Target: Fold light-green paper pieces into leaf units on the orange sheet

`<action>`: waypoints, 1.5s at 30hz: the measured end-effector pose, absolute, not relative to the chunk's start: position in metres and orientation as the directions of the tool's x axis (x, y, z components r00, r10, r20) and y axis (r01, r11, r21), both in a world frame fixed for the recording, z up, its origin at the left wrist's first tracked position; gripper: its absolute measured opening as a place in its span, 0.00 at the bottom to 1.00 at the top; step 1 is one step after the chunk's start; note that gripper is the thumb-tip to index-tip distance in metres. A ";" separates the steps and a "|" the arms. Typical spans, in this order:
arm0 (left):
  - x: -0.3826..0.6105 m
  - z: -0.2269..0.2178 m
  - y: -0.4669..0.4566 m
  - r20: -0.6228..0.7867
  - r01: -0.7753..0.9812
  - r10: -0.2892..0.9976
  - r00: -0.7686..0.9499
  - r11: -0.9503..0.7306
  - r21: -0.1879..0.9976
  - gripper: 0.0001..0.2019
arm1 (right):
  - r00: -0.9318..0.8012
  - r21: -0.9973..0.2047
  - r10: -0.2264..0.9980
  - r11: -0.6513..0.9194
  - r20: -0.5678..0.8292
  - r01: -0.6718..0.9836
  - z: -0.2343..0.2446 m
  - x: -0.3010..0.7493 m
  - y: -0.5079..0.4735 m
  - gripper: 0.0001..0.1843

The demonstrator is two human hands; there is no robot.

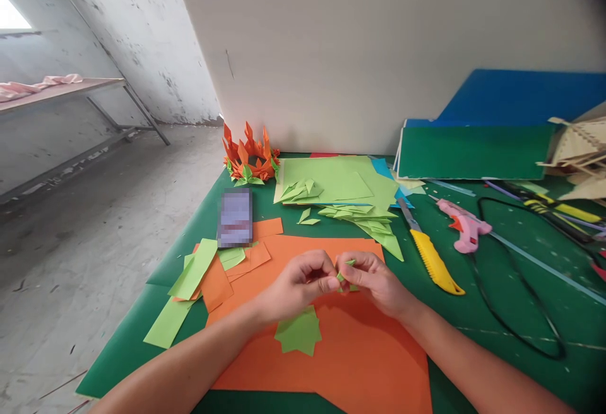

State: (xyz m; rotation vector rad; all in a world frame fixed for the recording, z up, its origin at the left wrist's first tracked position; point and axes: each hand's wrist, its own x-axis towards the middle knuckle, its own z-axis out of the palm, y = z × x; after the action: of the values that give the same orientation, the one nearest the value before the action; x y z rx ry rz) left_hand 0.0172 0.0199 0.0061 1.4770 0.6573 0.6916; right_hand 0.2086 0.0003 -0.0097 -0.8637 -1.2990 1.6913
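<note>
My left hand and my right hand meet over a large orange paper sheet. Between their fingertips is a small folded piece of green paper, pinched from both sides and partly hidden by the fingers. Just below my left hand, a green paper cutout with a jagged edge lies on the orange sheet. Beyond the hands sit several folded green paper leaves, some on a stack of green sheets, others beside it.
An orange folded-paper crown stands at the back left, behind a blurred phone-like object. Loose paper strips lie left. To the right are a yellow utility knife, blade out, a pink glue gun and its looping black cord.
</note>
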 end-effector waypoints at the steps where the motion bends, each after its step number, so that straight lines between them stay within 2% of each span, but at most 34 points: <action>1: 0.017 0.004 0.021 0.044 -0.006 0.763 0.645 -0.052 0.999 0.17 | -0.433 -0.965 0.900 -0.157 -0.052 -0.210 -0.011 0.209 0.001 0.18; 6: 0.017 -0.004 0.027 0.067 0.148 0.813 0.578 -0.185 0.972 0.13 | -0.349 -0.977 0.935 -0.128 -0.061 -0.172 -0.010 0.207 0.002 0.15; 10: 0.017 -0.002 0.025 0.018 0.191 0.844 0.537 -0.142 0.971 0.08 | -0.329 -0.986 0.944 -0.044 0.012 -0.163 -0.009 0.208 0.004 0.13; 15: 0.018 0.010 0.017 0.061 0.161 0.775 0.629 -0.207 0.965 0.04 | -0.491 -0.969 0.871 -0.120 0.002 -0.216 -0.011 0.214 0.008 0.15; 20: 0.015 0.011 0.022 0.015 0.297 0.787 0.617 -0.250 0.921 0.04 | -0.396 -0.981 0.916 -0.133 -0.068 -0.139 -0.011 0.213 0.008 0.14; 23: 0.013 0.012 0.026 0.020 0.332 0.738 0.674 -0.327 0.885 0.05 | -0.434 -0.981 0.897 -0.149 -0.080 -0.127 -0.012 0.213 0.008 0.17; 26: 0.012 0.014 0.028 0.057 0.334 0.709 0.703 -0.400 0.854 0.06 | -0.452 -0.983 0.890 -0.131 -0.058 -0.131 -0.015 0.213 0.010 0.18; 29: 0.011 0.010 0.030 0.106 0.388 0.768 0.632 -0.431 0.814 0.04 | -0.376 -0.988 0.926 -0.083 -0.029 -0.128 -0.019 0.213 0.011 0.14; 33: 0.010 0.001 0.033 0.268 0.398 0.804 0.531 -0.516 0.758 0.05 | -0.305 -0.994 0.952 0.005 0.038 -0.108 -0.021 0.214 0.011 0.24; 38: 0.007 -0.005 0.043 0.351 0.451 0.801 0.486 -0.573 0.684 0.04 | -0.240 -0.998 0.969 0.064 0.066 -0.018 -0.022 0.211 0.011 0.25; 42: 0.002 -0.004 0.057 0.401 0.579 0.799 0.448 -0.601 0.551 0.04 | -0.128 -0.988 0.983 0.144 0.135 0.063 -0.024 0.208 0.011 0.19; 45: -0.002 -0.003 0.066 0.432 0.631 0.795 0.425 -0.603 0.488 0.05 | -0.200 -0.942 0.958 0.249 0.205 0.226 -0.021 0.205 0.007 0.07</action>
State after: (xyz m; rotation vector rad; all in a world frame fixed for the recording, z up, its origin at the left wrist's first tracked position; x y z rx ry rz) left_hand -0.0021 0.0658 -0.0029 2.4293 1.2438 0.9431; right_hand 0.2052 0.0068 -0.0209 -1.1215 -1.6248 1.0272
